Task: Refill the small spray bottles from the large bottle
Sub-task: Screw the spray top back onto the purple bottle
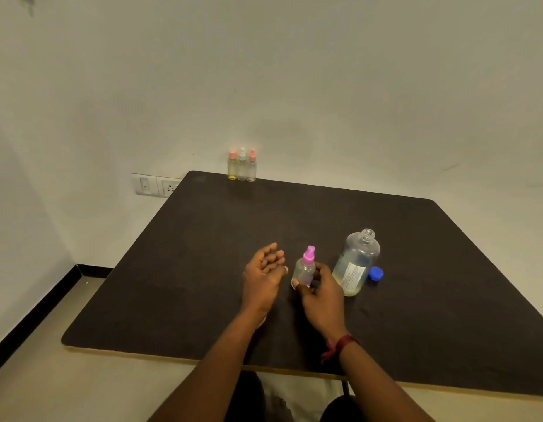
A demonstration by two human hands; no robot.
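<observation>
Dark table (203,269) against a pale wall (294,86); right hand (323,295) grips a pink-capped spray bottle (305,268), left hand (262,277) fingers loosely apart; 3 small bottles (242,166) at the wall

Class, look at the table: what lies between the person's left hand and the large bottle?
In the head view, the pink-topped spray bottle, gripped by the right hand.

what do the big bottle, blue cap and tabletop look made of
Big bottle: clear, glossy, likely plastic; pale yellow liquid shows through. Blue cap: opaque plastic, by its solid colour. Tabletop: dark matte sheet over a pale edge, perhaps laminated board.
</observation>
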